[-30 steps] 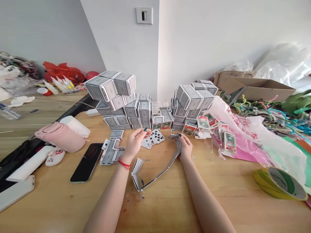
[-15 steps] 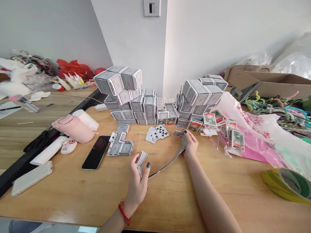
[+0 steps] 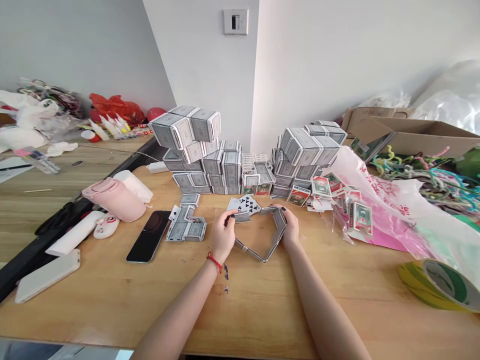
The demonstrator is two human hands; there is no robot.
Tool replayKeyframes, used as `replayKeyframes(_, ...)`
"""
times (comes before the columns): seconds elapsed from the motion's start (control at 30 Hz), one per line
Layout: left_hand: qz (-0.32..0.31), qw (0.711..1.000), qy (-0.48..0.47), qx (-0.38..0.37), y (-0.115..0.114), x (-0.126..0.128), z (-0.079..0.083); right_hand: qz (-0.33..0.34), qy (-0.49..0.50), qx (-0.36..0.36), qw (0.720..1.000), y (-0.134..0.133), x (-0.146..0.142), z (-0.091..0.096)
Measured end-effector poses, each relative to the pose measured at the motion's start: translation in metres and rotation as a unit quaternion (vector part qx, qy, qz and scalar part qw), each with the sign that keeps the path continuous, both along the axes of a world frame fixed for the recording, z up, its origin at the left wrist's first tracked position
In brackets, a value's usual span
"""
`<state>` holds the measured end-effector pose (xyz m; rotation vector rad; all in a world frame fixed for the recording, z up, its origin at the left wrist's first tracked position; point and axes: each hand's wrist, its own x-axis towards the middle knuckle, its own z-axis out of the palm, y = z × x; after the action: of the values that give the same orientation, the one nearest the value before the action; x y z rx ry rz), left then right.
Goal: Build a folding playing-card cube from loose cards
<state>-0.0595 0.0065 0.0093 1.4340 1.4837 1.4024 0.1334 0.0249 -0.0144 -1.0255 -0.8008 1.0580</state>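
A strip of joined playing cards bends into an open ring between my two hands. My left hand pinches one end at the left, and my right hand grips the other side. The two ends stand apart with a gap at the back. Just beyond them, loose playing cards lie face up, clubs showing. Left of my left hand sits a flat group of folded cards, with one face-up card tucked at its edge.
Behind stand a left stack of card blocks and a right stack. Card boxes lie on pink plastic at right, with yellow tape nearer. A phone, a pink bottle and a power bank are at left.
My left hand has moved forward and right, closer to my right hand. The card strip, stretched out before, is now folded into a ring shape.
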Motion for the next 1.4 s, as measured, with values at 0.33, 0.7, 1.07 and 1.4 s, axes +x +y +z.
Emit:
replayKeyframes(0.33, -0.192, 0.977, -0.09, 0.025, 0.012, -0.002, -0.005, 0.067, -0.146, -0.019, 0.987, -0.002, -0.007, 0.004)
replayKeyframes(0.7, -0.17, 0.981, 0.075, 0.055, 0.013, -0.017, -0.003, 0.076, -0.181, -0.011, 0.98, -0.002, -0.002, 0.0)
replayKeyframes(1.07, -0.259, 0.964, 0.035, 0.052, 0.012, -0.02, 0.0, 0.08, -0.198, -0.054, 0.975, 0.0, -0.005, 0.002)
replayKeyframes(1.4, -0.289, 0.956, -0.036, 0.041, 0.014, -0.025, -0.003, 0.118, -0.168, -0.036, 0.978, -0.002, -0.008, 0.005)
